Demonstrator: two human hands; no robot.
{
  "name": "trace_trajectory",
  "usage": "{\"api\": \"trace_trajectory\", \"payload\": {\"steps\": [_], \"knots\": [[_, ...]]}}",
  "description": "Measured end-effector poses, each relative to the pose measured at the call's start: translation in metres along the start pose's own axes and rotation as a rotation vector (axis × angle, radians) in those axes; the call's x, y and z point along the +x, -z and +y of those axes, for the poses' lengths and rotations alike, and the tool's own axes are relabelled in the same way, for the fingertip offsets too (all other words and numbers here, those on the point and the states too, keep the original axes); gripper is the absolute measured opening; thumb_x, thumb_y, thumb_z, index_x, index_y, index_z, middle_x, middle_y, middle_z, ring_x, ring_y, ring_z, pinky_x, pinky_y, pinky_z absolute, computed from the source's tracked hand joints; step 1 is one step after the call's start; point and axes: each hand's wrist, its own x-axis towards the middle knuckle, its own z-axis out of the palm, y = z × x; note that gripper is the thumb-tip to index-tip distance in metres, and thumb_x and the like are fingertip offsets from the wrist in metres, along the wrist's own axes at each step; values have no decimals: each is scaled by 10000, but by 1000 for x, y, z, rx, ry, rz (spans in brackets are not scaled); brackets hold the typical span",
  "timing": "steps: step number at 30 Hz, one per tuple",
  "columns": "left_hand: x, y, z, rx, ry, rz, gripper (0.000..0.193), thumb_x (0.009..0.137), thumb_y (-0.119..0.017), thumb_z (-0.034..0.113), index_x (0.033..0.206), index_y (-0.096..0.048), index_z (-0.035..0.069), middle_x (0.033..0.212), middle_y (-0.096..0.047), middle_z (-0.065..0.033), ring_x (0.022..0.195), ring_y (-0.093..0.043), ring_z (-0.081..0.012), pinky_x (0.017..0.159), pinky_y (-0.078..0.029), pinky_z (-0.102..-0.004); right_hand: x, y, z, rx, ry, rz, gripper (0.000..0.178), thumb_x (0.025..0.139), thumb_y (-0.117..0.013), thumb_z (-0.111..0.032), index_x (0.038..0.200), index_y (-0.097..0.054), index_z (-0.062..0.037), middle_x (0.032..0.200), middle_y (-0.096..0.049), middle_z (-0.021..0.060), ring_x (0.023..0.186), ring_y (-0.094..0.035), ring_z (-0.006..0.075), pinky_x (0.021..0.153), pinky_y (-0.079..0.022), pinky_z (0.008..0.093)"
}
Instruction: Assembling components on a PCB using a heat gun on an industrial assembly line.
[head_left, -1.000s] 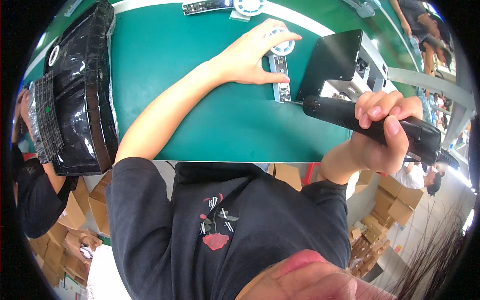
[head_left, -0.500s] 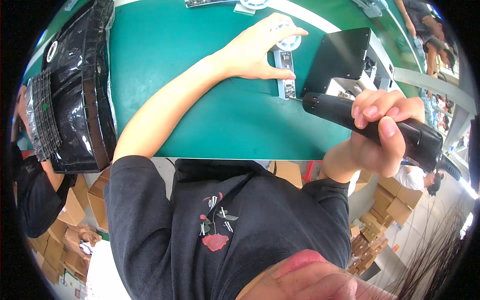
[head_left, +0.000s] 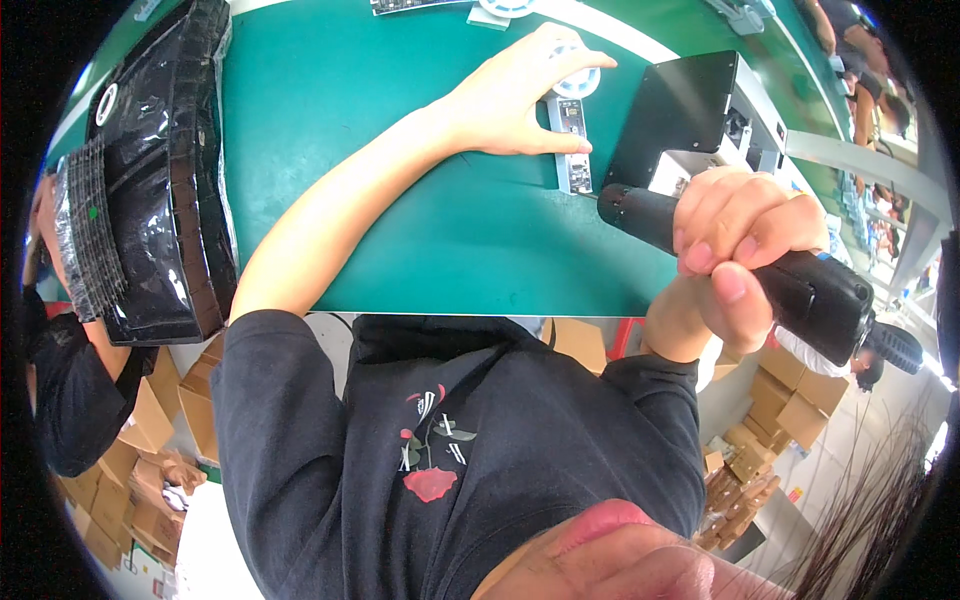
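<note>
My left hand [head_left: 510,98] reaches across the green work table and grips a narrow light-grey housing with a circuit board [head_left: 573,125] in it. Its thumb presses on the board, while its fingers reach round the white-and-blue round part [head_left: 577,82] at the far end. In my right hand [head_left: 745,225] is a black electric screwdriver [head_left: 640,213], fingers wrapped round its body. It is tilted nearly flat, its thin bit pointing left at the near end of the housing. Whether the bit sits in a screw is too small to tell.
A black-and-silver machine [head_left: 675,110] stands just right of the housing. Left on the table is a black plastic-wrapped bin [head_left: 160,210]. Another board [head_left: 405,5] and round part lie at the far edge. Cardboard boxes [head_left: 780,390] and other people are around the table.
My right hand has shifted a little left along the screwdriver, and the tool's front end has come slightly nearer the housing. My left hand keeps its hold.
</note>
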Motion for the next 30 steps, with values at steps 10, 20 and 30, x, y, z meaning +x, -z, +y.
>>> {"api": "trace_trajectory", "payload": {"steps": [10,20,30], "knots": [[-2,-4,-4,52,5,-24,754,705,-848,347,1362,-510,195,1240,-498,-153,1192,-505,-334,1007,-456,-411,39,27,9,352,-84,-700,179,648,-761,-53,711,-593,-67,675,-675,49,526,-630,117,488,-483,222],[-1,2,1,13,-17,-4,763,712,-838,359,1372,-501,175,1221,-501,-152,1174,-510,-335,1001,-455,-412,22,1,16,337,-7,-484,202,629,-761,-9,670,-575,-77,558,-601,14,398,-527,122,397,-379,229],[0,0,5,-27,45,-45,827,676,-868,309,1397,-479,192,1320,-418,-169,1270,-433,-360,1070,-404,-440,-22,48,-80,-77,48,530,67,906,-533,-103,931,-571,-54,767,-578,99,562,-470,142,564,-384,317]]}}
